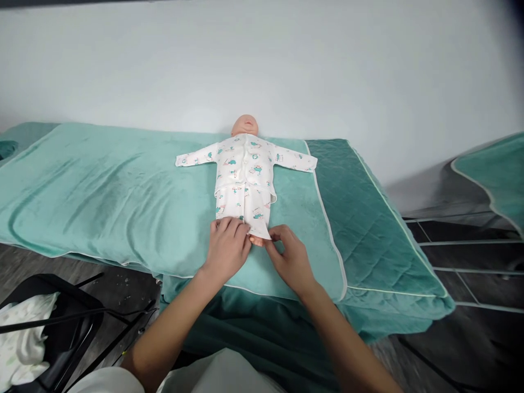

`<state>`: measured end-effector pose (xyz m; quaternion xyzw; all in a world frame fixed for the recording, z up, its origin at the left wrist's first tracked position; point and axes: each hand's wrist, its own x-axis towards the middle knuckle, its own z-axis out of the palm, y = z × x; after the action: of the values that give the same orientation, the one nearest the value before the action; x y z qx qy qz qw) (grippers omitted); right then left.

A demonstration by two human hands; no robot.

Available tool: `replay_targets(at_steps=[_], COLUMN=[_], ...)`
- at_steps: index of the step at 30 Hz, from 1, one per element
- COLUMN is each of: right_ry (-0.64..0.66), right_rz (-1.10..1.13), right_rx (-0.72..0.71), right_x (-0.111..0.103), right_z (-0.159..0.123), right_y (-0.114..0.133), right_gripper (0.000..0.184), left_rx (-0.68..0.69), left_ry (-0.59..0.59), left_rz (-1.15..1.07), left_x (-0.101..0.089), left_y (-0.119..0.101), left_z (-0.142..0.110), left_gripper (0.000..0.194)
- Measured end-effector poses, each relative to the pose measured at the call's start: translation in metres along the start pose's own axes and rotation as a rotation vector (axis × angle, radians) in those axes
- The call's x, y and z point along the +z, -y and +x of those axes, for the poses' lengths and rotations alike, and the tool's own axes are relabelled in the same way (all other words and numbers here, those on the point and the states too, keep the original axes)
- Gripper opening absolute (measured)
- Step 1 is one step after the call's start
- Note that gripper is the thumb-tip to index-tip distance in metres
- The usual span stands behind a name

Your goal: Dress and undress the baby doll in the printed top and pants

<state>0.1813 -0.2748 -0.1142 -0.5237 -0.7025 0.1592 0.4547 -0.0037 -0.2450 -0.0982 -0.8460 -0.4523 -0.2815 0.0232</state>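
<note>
A baby doll (pixel 245 124) lies on its back on the bed, its head toward the wall. It wears a white printed jacket (pixel 245 161), sleeves spread to both sides, and matching baby trousers (pixel 257 210). My left hand (pixel 230 243) is closed over the lower end of one trouser leg, fingers bent on the cloth and covering that foot. At the outer corner of the other leg's hem, my right hand (pixel 286 254) pinches the fabric between thumb and forefinger. The doll's toes (pixel 256 240) show just below this hem.
A light green cover (pixel 155 202) lies over a darker quilted one (pixel 368 229) on the bed. A pale wall (pixel 262 65) stands behind. At lower left, a black folding chair (pixel 82 327) holds printed cloth (pixel 28 333). A metal frame (pixel 470 270) is at right.
</note>
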Motion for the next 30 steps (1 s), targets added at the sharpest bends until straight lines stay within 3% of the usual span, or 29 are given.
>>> replay_targets(at_steps=[5, 10, 13, 17, 21, 25, 30], right_ry=[0.094, 0.341, 0.387, 0.244, 0.002, -0.173, -0.308], right_rz=[-0.056, -0.033, 0.058, 0.127, 0.231, 0.338, 0.252], right_rx=[0.015, 0.034, 0.061, 0.117, 0.201, 0.258, 0.151], right_x=[-0.002, -0.016, -0.026, -0.031, -0.025, -0.01, 0.013], right_z=[-0.013, -0.011, 0.002, 0.019, 0.039, 0.072, 0.136], right_y=[-0.01, -0.013, -0.018, -0.032, -0.05, -0.064, -0.081], right_gripper=[0.008, 0.006, 0.016, 0.023, 0.02, 0.019, 0.021], left_rx=[0.064, 0.077, 0.058, -0.062, -0.37, -0.544, -0.645], left_ry=[-0.161, -0.177, -0.233, -0.332, -0.325, -0.304, -0.351], left_rz=[-0.115, -0.214, -0.309, -0.389, -0.483, -0.583, -0.683], left_x=[0.002, 0.008, 0.008, 0.01, 0.019, 0.029, 0.044], left_y=[0.005, 0.012, 0.018, 0.039, 0.072, 0.099, 0.123], left_z=[-0.011, -0.023, -0.026, -0.022, -0.006, 0.022, 0.069], left_gripper=[0.012, 0.016, 0.017, 0.017, 0.015, 0.022, 0.028])
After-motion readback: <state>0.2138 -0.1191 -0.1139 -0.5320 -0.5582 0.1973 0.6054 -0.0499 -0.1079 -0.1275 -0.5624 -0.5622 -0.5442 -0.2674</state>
